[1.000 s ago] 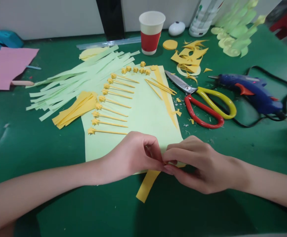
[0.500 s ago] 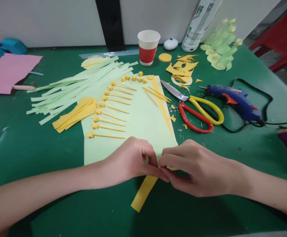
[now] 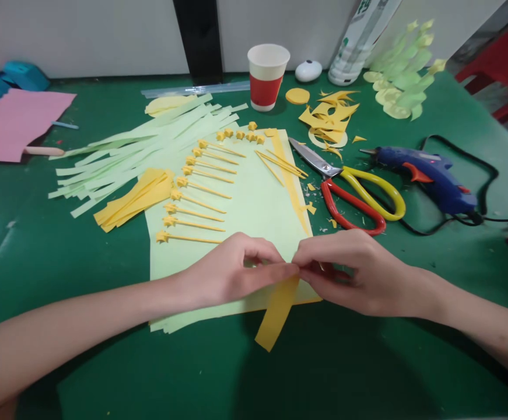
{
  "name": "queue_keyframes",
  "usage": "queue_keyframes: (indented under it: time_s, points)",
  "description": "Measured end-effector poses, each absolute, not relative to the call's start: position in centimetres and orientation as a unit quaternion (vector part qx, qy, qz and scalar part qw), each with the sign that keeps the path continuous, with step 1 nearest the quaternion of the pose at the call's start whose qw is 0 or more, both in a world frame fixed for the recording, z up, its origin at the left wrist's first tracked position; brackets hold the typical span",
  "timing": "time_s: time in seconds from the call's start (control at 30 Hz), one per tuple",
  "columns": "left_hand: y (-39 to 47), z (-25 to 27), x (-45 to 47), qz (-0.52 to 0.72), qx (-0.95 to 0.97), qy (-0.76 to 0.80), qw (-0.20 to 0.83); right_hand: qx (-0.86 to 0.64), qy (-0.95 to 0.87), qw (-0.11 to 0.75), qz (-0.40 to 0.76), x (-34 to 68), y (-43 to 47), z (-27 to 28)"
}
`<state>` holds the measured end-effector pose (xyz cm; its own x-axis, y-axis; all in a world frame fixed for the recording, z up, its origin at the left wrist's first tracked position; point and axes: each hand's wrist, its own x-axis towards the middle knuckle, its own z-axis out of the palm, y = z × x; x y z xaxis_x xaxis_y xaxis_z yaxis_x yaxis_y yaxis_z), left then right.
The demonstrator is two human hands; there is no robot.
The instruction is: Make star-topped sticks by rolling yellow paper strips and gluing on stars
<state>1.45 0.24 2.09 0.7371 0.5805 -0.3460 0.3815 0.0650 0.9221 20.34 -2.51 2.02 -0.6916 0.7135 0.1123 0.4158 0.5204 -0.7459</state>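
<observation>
A yellow paper strip hangs down from between my fingertips, its upper end hidden by them. My left hand pinches that end from the left, and my right hand pinches it from the right, the two sets of fingertips touching. Below them lies a pale green paper sheet. On its left part, several yellow sticks tipped with folded stars lie in a row. Small loose yellow stars sit along the sheet's top edge, and bare yellow sticks lie to the right.
Right of the sheet are red-and-yellow-handled scissors and a blue glue gun with its cord. Pale green strips and yellow strips lie left. A paper cup, yellow scraps and a paper plant stand behind.
Both hands have risen slightly, away from the table's near edge, with the yellow strip between them. The strip hangs further up and to the right. The view has shifted a little.
</observation>
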Motion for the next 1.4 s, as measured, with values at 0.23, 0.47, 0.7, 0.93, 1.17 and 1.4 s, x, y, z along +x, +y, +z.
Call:
queue_keyframes:
  time_s: [0.23,0.47,0.7,0.93,1.17,1.4]
  points:
    - [0.51,1.81,1.35,0.052,0.639,0.374,0.67,-0.323,-0.842,0.224,0.37,20.55,-2.17,1.57]
    - [0.43,1.83,1.24,0.057,0.621,0.392,0.676,-0.33,-0.827,0.231,0.393,20.38,-2.01,1.59]
    - [0.36,1.7,1.26,0.073,0.618,0.401,0.672,-0.337,-0.821,0.229,0.4,20.42,-2.06,1.73]
    - [0.39,1.9,1.32,0.072,0.612,0.391,0.683,-0.342,-0.831,0.235,0.37,20.51,-2.03,1.93]
    - [0.68,2.03,1.38,0.063,0.643,0.368,0.668,-0.376,-0.817,0.239,0.366,20.59,-1.74,1.91]
    - [0.85,1.92,1.19,0.071,0.605,0.412,0.678,-0.399,-0.756,0.261,0.448,20.4,-1.89,1.47]
